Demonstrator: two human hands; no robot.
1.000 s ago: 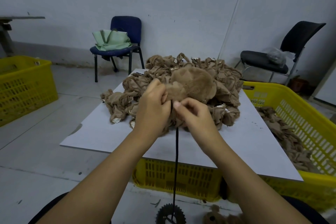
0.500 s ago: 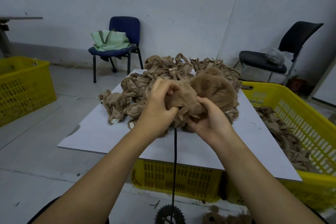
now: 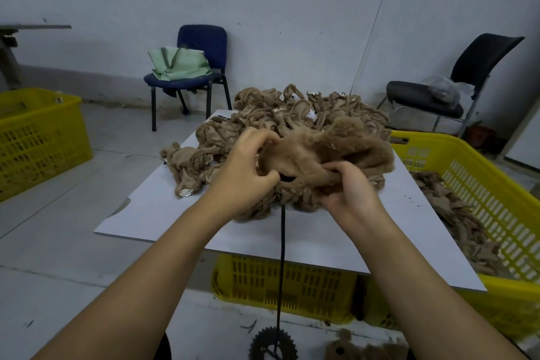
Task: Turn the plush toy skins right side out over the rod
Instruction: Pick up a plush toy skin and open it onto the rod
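Note:
A thin black rod (image 3: 282,248) rises from a toothed gear base (image 3: 273,345) on the floor, its top hidden under a brown plush toy skin (image 3: 336,152). The skin shows fuzzy fur on its right part. My left hand (image 3: 245,172) grips the skin's left edge by a dark opening. My right hand (image 3: 350,190) grips its lower right side. Behind them, a pile of inside-out tan skins (image 3: 292,117) lies on the white table (image 3: 380,248).
A yellow crate (image 3: 482,199) with several skins stands at the right, another yellow crate (image 3: 286,283) under the table, a third (image 3: 38,137) at the far left. A blue chair (image 3: 201,67) with a green bag and a black chair (image 3: 455,88) stand by the wall. A finished plush piece (image 3: 344,349) lies on the floor.
The skin has been pulled further over the rod and spread wider to the right, showing more fur. My hands have moved apart, the right one lower and further right.

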